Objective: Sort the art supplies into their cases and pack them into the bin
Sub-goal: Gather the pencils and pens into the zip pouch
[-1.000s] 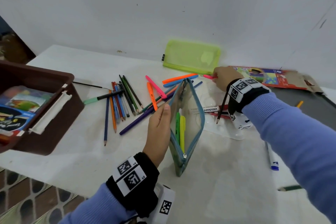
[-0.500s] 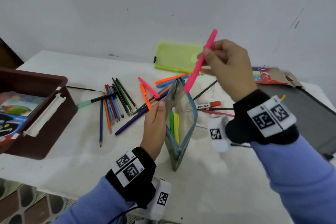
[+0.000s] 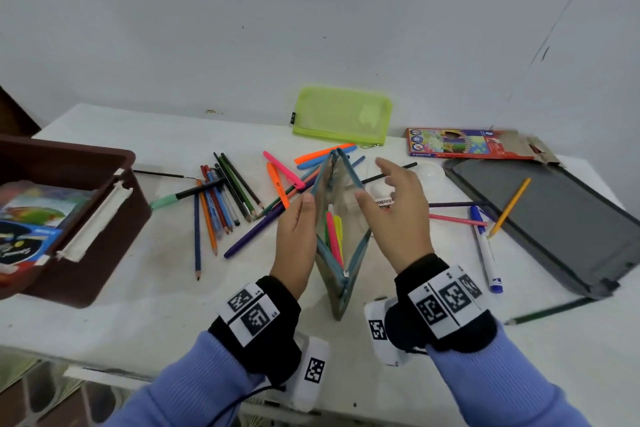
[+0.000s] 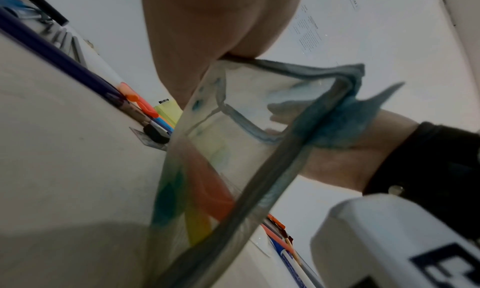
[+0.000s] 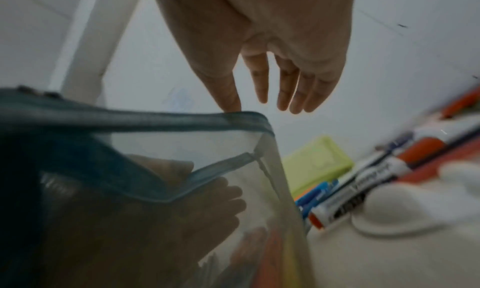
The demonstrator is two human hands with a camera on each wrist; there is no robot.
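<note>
Head view shows your left hand (image 3: 297, 242) at the centre of the frame, gripping the left rim of the clear blue-trimmed pouch (image 3: 341, 291), which stands unzipped on the white table (image 3: 145, 291). Pink, yellow and green markers (image 3: 334, 236) stand inside it. Your right hand (image 3: 398, 215) hovers just right of the pouch mouth, fingers (image 5: 285, 83) spread and straight, holding nothing, its thumb at the right rim. Loose pencils (image 3: 221, 198) lie left of centre, with a brown bin (image 3: 104, 218) at the left edge. A green mesh case (image 3: 343, 114) lies at upper centre, and a coloured pencil box (image 3: 460, 144) at upper right.
</note>
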